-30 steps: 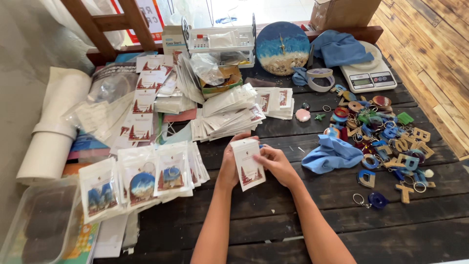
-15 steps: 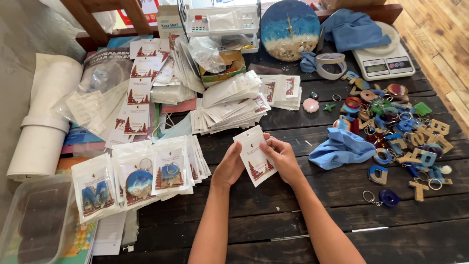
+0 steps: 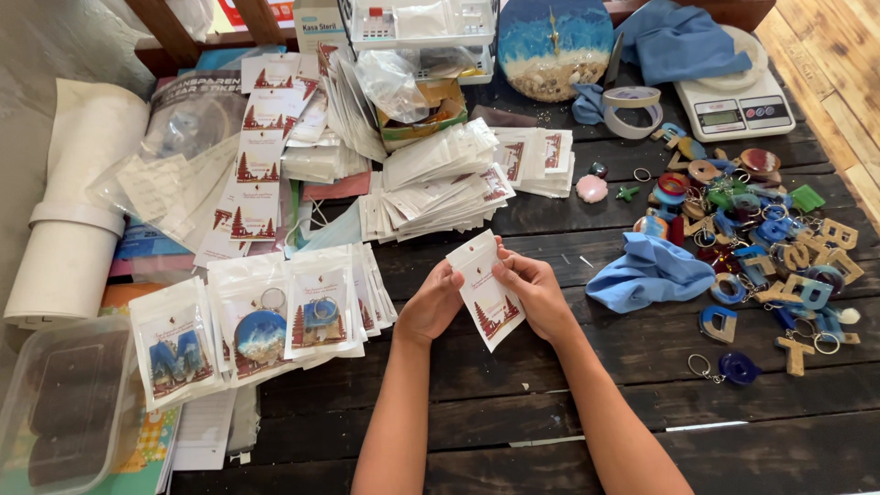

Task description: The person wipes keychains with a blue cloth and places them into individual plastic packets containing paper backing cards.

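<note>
Above the dark wooden table (image 3: 568, 385), both hands hold one small white packet (image 3: 486, 291) with a red print at its lower end. The left hand (image 3: 431, 302) pinches the packet's left edge, and the right hand (image 3: 536, 291) grips its right side, fingers curled over the top (the packet tilts slightly). Just left lie filled packets (image 3: 266, 321) holding keychains; to the right sit a blue cloth (image 3: 651, 273) and a heap of loose keychains (image 3: 770, 247).
</note>
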